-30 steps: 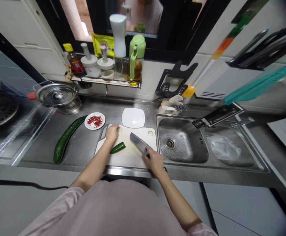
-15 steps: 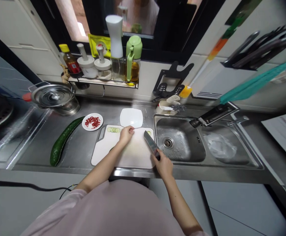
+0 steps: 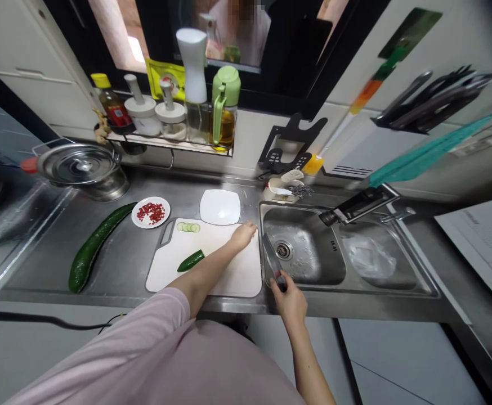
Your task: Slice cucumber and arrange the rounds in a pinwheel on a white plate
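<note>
My left hand (image 3: pixel 244 235) reaches to the far right corner of the white cutting board (image 3: pixel 165 273), its fingers closed together; whatever they hold is hidden. My right hand (image 3: pixel 290 301) grips a kitchen knife (image 3: pixel 273 256) by its dark handle, with the blade over the sink's left edge. A short cut piece of cucumber (image 3: pixel 191 261) lies on the board, left of my left forearm. Several thin cucumber slices (image 3: pixel 188 227) overlap in a row near the board's far left corner. Behind the board sits a white square plate (image 3: pixel 219 207).
A long whole cucumber (image 3: pixel 96 244) and a plate of chopped red pieces (image 3: pixel 151 212) are on the steel counter at left. A lidded steel pot (image 3: pixel 81 169) stands farther back. The sink (image 3: pixel 305 242) is at right; a bottle rack (image 3: pixel 170 145) hangs behind.
My left hand has moved right across the board to its far corner, where a cucumber slice showed before. The knife has shifted right, off the board. The short cucumber piece is now in full view.
</note>
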### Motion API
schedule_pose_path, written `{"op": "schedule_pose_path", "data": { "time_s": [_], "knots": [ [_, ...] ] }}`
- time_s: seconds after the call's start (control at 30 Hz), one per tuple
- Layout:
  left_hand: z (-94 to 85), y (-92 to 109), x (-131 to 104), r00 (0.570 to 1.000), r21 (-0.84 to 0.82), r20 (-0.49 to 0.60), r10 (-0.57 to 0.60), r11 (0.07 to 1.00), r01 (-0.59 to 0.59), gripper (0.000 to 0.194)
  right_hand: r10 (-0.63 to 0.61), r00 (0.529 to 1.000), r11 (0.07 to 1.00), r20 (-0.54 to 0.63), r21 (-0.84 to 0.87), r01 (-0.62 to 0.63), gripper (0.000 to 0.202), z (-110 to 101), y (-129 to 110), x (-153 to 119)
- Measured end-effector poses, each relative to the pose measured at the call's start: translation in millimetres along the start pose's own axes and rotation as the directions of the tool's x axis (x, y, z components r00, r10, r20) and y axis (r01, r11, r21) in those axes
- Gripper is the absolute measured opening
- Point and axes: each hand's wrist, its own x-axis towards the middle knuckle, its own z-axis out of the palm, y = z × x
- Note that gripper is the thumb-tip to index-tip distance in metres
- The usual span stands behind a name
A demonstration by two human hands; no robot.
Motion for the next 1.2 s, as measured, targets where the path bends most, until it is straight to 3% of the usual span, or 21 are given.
{"op": "schedule_pose_path", "data": {
  "time_s": [0.1, 0.27, 0.43, 0.57, 0.7, 0.9, 1.07, 1.2],
  "knots": [
    [1.2, 1.7, 3.7, 1.0, 0.058, 0.021, -0.013, 0.998, 0.012, 0.013, 0.004, 1.0, 1.0, 0.004, -0.006, -0.004, 0.049, -0.8, 3.4, 0.0],
    [-2.7, 7.7, 2.9, 0.996, 0.06, -0.044, -0.075, 0.995, 0.077, 0.017, 0.009, 1.0, 1.0, 0.001, 0.014, -0.009, 0.05, -1.2, 3.5, 3.5],
    [-14.8, 11.1, -16.5, 0.976, -0.124, -0.154, -0.153, 0.983, 0.135, 0.02, 0.011, 1.0, 0.999, -0.005, 0.046, -0.011, 0.05, 0.0, -3.4, 7.1],
    [-26.1, 12.2, -55.6, 0.941, -0.284, -0.267, -0.207, 0.95, 0.129, 0.017, -0.022, 1.0, 0.998, 0.019, 0.06, 0.021, 0.045, 3.9, -13.8, 8.9],
    [-33.2, 11.5, -113.1, 0.904, -0.37, -0.364, -0.225, 0.926, 0.081, 0.017, -0.106, 0.993, 0.993, 0.049, 0.062, 0.103, 0.041, 8.7, -29.0, 8.5],
    [-44.7, -14.4, -191.6, 0.805, -0.261, -0.539, -0.248, 0.958, 0.12, 0.02, -0.292, 0.951, 0.956, 0.105, 0.06, 0.287, 0.036, 13.5, -60.0, 0.4],
    [-55.1, -44.3, -222.5, 0.756, -0.185, -0.582, -0.3, 0.954, 0.236, 0.017, -0.376, 0.91, 0.926, 0.174, 0.04, 0.375, 0.034, 19.6, -83.7, -8.3],
    [-56.3, -56.0, -226.8, 0.764, -0.124, -0.575, -0.291, 0.955, 0.27, 0.018, -0.426, 0.881, 0.902, 0.207, 0.016, 0.432, 0.034, 23.6, -97.8, -15.0]
  ]
}}
